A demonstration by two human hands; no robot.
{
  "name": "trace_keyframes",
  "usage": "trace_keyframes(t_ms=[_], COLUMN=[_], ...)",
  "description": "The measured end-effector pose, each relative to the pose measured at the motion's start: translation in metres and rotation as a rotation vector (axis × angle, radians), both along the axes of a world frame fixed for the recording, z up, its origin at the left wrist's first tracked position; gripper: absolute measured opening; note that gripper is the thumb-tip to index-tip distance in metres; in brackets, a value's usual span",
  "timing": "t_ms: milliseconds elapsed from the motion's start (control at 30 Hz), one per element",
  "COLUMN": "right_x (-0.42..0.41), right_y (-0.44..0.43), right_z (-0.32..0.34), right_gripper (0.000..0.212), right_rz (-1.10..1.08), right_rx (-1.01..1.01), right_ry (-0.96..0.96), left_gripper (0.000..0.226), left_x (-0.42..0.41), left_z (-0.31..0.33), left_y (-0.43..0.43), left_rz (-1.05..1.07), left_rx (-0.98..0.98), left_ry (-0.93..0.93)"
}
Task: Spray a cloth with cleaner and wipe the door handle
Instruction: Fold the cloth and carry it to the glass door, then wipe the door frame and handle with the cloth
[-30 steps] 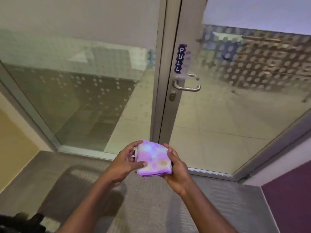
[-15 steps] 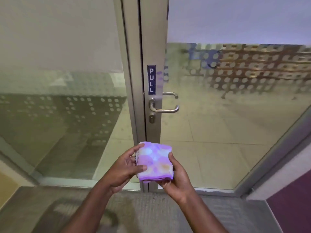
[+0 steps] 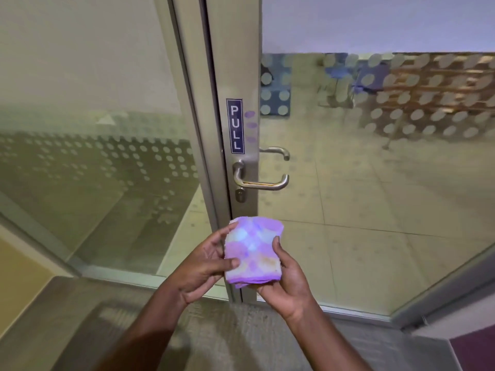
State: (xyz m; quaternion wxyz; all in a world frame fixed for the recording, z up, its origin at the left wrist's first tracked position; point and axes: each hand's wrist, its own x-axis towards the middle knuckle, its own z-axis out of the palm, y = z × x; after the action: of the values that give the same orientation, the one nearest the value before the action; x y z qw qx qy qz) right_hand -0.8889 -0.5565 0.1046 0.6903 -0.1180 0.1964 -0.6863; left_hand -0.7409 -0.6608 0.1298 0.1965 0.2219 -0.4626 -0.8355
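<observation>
A folded purple and white patterned cloth is held between both hands, low in the middle of the view. My left hand grips its left edge with the thumb across the front. My right hand cups it from below and the right. The silver lever door handle sits on the metal door frame, a short way above the cloth, with a keyhole under it. No spray bottle is in view.
A blue PULL sign is fixed above the handle. Glass panels with frosted dots stand left and right of the frame. Grey carpet lies underfoot; a second handle shows behind the glass.
The view has drawn closer to the door, so the handle looks larger and nearer. Both hands have kept hold of the cloth and raised it slightly toward the handle.
</observation>
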Motion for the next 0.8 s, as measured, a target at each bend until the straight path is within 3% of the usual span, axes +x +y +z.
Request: trace_keyframes(t_ms=[133,433,567,700,800], right_x=[-0.003,0.011,0.017,0.016,0.009], right_y=[-0.009,-0.023,-0.027,-0.029,-0.032], right_z=[-0.001,0.019,0.028,0.045,0.060], right_gripper=[0.057,0.067,0.061,0.057,0.056], right_rz=[-0.025,-0.114,-0.199,-0.339,-0.429], right_rx=[0.054,0.064,0.080,0.038,0.021], right_ry=[0.011,-0.035,-0.053,-0.027,0.004], left_gripper=[0.073,0.065,0.062,0.078,0.079], left_x=[-0.004,-0.004,-0.004,-0.017,-0.026], left_z=[0.008,0.040,0.050,0.075,0.098], left_y=[-0.012,-0.055,-0.079,-0.104,-0.123], left_rz=[0.044,-0.092,-0.137,0.222,0.531], left_rx=[-0.182,-0.889,-1.026,-1.296,-1.611], left_ry=[-0.144,-0.479,-0.538,-0.479,-0.482])
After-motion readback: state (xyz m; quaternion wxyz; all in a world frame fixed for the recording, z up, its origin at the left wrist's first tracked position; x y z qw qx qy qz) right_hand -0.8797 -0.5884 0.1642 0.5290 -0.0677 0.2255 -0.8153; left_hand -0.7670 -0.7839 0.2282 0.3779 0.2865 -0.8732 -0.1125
